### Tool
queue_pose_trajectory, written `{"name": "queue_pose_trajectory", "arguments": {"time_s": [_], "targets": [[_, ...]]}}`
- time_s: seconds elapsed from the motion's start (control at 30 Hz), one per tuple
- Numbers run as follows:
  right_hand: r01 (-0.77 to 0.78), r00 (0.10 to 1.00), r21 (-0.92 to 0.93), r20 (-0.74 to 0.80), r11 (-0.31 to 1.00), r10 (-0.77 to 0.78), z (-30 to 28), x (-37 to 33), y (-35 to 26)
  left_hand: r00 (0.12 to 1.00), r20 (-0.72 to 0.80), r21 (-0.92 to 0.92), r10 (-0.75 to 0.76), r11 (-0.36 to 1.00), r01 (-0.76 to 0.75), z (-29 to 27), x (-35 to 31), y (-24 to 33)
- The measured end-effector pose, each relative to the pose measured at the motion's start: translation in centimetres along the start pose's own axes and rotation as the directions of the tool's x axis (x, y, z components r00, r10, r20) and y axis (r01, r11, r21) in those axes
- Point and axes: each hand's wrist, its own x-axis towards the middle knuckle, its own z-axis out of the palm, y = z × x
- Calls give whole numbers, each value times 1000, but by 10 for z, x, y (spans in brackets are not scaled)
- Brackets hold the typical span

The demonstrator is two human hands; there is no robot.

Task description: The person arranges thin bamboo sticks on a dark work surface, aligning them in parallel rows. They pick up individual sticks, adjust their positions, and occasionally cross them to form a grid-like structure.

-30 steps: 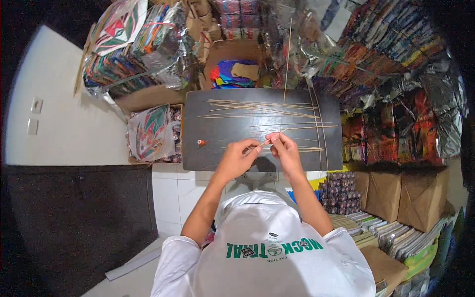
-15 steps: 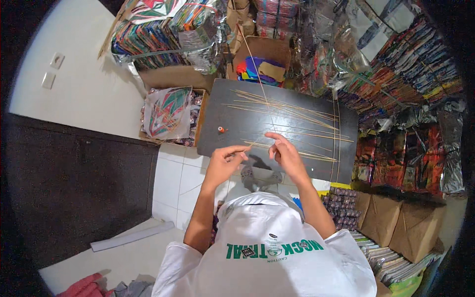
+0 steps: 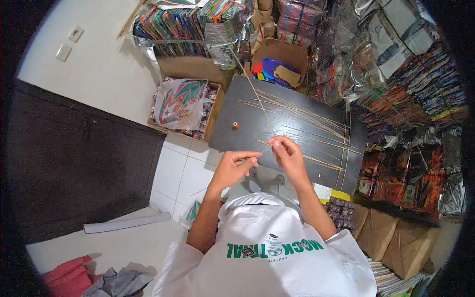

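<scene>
My left hand [image 3: 236, 167] is over the table's near edge, thumb and forefinger pinched at the lower end of a thin stick; the exact contact is too fine to see. My right hand [image 3: 289, 157] is just beside it, thumb and fingertips pressed together; whatever is between them is too small to make out. One long thin stick [image 3: 251, 84] slants up from near my hands past the table's far edge. Several more thin, straw-coloured sticks [image 3: 307, 115] lie across the dark table [image 3: 228, 106]. Left of them stands a small orange spool [image 3: 236, 125].
A carton [image 3: 213, 116] with a printed kite-like sheet sits left of the table. Behind is a box [image 3: 292, 52] of coloured pieces. Plastic-wrapped stacks [image 3: 405, 94] crowd the back and right. Brown cartons [image 3: 396, 237] stand at lower right. Cloths [image 3: 74, 277] lie on the floor at left.
My hands have drawn closer together, and the right fingers have closed from a spread pose. The long stick's far end has dropped lower in view. The view has shifted and turned slightly.
</scene>
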Motion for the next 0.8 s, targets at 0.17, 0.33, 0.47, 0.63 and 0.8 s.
{"name": "queue_pose_trajectory", "arguments": {"time_s": [0.17,0.33,0.47,0.63,0.8], "targets": [[127,975,-57,-178,990,-135,-4,14,6,996,56,57,-75,996,72,-23,-16,-5],[209,912,-188,-318,960,-261,-35,26,5,958,-40,229,-285,930,287,-78,-49,-41],[230,888,-262,-339,937,-312,-40,29,3,867,-176,258,-466,829,497,-96,-66,-45],[156,947,-154,-259,976,-192,-27,30,5,869,-307,242,-387,852,465,-103,-62,-57],[94,973,48,-216,994,-82,-32,30,-10,855,-371,249,-361,849,466,-123,-61,-61]]}}
